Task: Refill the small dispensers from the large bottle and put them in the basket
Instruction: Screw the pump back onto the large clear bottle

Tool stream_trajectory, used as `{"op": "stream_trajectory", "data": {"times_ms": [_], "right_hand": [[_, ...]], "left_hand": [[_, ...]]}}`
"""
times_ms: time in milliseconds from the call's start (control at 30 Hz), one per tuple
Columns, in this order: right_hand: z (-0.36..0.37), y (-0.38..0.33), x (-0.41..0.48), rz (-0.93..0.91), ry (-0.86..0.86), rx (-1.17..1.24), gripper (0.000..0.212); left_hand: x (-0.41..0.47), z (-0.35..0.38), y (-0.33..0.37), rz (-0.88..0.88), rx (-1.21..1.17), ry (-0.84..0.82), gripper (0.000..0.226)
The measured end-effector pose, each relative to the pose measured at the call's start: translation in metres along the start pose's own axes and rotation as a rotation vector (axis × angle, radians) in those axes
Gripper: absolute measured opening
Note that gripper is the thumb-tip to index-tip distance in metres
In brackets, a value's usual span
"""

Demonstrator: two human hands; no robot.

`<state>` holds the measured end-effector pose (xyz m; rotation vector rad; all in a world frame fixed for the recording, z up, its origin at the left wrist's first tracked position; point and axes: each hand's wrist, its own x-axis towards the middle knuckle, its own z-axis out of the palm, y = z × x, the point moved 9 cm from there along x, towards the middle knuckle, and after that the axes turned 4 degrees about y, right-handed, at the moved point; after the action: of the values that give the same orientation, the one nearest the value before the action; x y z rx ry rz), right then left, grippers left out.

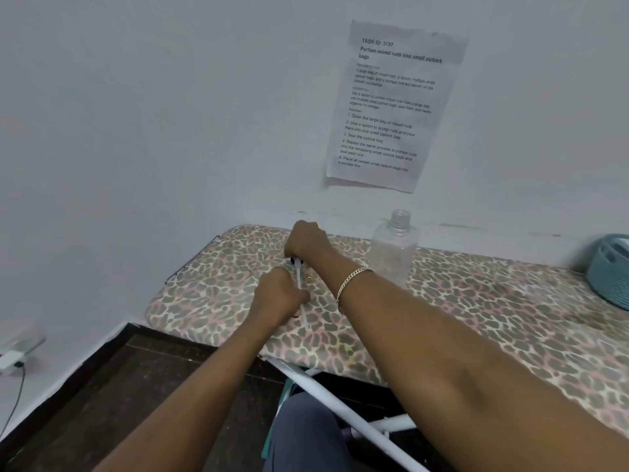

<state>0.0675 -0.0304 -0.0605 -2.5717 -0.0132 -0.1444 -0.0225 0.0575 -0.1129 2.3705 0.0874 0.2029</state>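
An uncapped clear plastic bottle (394, 247) stands upright on the leopard-print board (476, 301) near the wall. My right hand (306, 241) grips the dark head of a pump (294, 261) over the board's left end. Its thin white dip tube (301, 294) runs down toward me, and my left hand (280, 296) pinches it partway along. A teal basket (611, 270) sits at the board's far right, cut off by the frame edge. Whether the bottle holds liquid is unclear.
The board rests on a white metal frame (340, 403) over a dark floor. A printed sheet (394, 103) is taped to the wall above the bottle. A white charger with a cable (12, 361) lies at the wall's foot on the left.
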Motion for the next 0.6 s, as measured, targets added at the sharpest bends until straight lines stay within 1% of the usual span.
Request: {"op": "stream_trajectory", "data": {"times_ms": [67, 133, 233, 300, 367, 433, 500, 600], "right_hand": [[0.015, 0.007, 0.006, 0.010, -0.013, 0.004, 0.021], [0.026, 0.013, 0.008, 0.027, -0.023, 0.002, 0.009], [0.030, 0.016, 0.012, 0.036, -0.012, 0.022, 0.008], [0.026, 0.017, 0.012, 0.054, 0.003, 0.054, 0.024], [0.017, 0.014, 0.009, 0.055, 0.029, 0.099, 0.030], [0.004, 0.008, 0.006, 0.053, 0.062, 0.132, 0.027], [-0.013, -0.002, -0.001, 0.043, 0.110, 0.168, 0.018], [-0.042, -0.016, -0.011, 0.028, 0.172, 0.219, 0.018]], "left_hand": [[0.004, 0.002, -0.003, -0.011, 0.002, -0.011, 0.030], [0.006, 0.004, -0.008, -0.040, -0.005, -0.018, 0.029], [0.006, 0.003, -0.010, -0.059, -0.010, -0.022, 0.026], [0.004, 0.002, -0.007, -0.045, -0.005, -0.019, 0.023], [0.001, -0.002, -0.001, -0.003, 0.031, 0.014, 0.020], [-0.005, -0.009, 0.009, 0.055, 0.061, 0.063, 0.019], [-0.011, -0.016, 0.019, 0.099, 0.052, 0.100, 0.014], [-0.018, -0.031, 0.034, 0.137, 0.034, 0.157, 0.005]]}}
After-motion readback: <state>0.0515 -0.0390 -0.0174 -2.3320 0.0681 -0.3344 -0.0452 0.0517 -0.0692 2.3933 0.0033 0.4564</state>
